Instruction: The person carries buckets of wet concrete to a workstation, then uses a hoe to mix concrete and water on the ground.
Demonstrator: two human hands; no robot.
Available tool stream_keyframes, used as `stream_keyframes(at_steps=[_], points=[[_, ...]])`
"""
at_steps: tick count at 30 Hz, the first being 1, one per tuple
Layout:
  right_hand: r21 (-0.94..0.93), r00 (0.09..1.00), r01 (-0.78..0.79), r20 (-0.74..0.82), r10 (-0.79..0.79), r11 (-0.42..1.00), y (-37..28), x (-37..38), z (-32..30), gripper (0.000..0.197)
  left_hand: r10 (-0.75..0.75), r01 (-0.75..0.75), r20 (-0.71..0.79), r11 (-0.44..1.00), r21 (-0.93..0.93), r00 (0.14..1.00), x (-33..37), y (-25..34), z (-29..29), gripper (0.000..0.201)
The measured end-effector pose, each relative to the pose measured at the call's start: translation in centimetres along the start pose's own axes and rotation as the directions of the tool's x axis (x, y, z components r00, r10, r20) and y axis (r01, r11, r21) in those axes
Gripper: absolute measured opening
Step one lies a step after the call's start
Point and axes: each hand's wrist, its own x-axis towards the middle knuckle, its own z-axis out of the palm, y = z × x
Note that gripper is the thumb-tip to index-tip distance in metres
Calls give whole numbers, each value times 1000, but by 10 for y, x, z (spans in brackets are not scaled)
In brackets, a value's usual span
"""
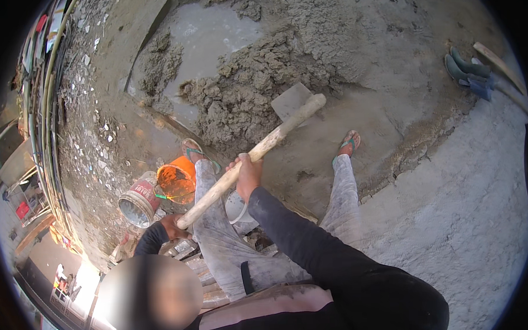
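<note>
- A worker in a dark long-sleeved top and mud-streaked trousers stands astride at the edge of a heap of wet grey mix (261, 72), both hands on a long-handled hoe (274, 136).
- The right hand (250, 174) clamps its fingers around the middle of the shaft; the left hand (174, 227) wraps the butt end, its fingers closed there and partly hidden.
- The hoe slants across the worker's front, its flat blade (289, 101) at the near right edge of the heap; whether steel touches mix, one cannot tell.
- Good handling, by the look of it, calls for a firm rear hand to steer and a forward hand to lift, with short pulls that bring the dry-looking lumps toward the pooled water (215, 30) beyond.
- Footing deserves care: the sandalled left foot (192, 149) rests just beside the heap, so strokes are best kept between the legs and clear of bare toes.
- Beside that foot, an orange bucket (185, 168) leans with its mouth toward the viewer, its inner wall smeared; no clear load shows.
- Just left of it, a red-and-white bucket (144, 191) shows something greyish inside, liquid or residue.
- A white bucket (237, 209) sits partly hidden behind the worker's leg, its contents impossible to make out.
</note>
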Motion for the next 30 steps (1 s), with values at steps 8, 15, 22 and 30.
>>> stream_keyframes(at_steps=[8, 15, 22, 30], points=[[-410, 862, 275, -295, -412, 870, -433, -8, -274, 12, 480, -433, -103, 849, 302, 871, 164, 296, 432, 69], [-238, 879, 239, -358, -314, 941, -592, -37, -332, 13, 605, -533, 37, 670, 517, 795, 98, 431, 451, 40], [-202, 861, 317, -348, -371, 927, -562, -19, -278, 13, 595, -494, -21, 686, 534, 804, 84, 424, 406, 37], [-301, 824, 386, -313, -472, 872, -694, 123, -198, 10, 710, -584, 1, 579, 569, 704, 225, 576, 324, 40]])
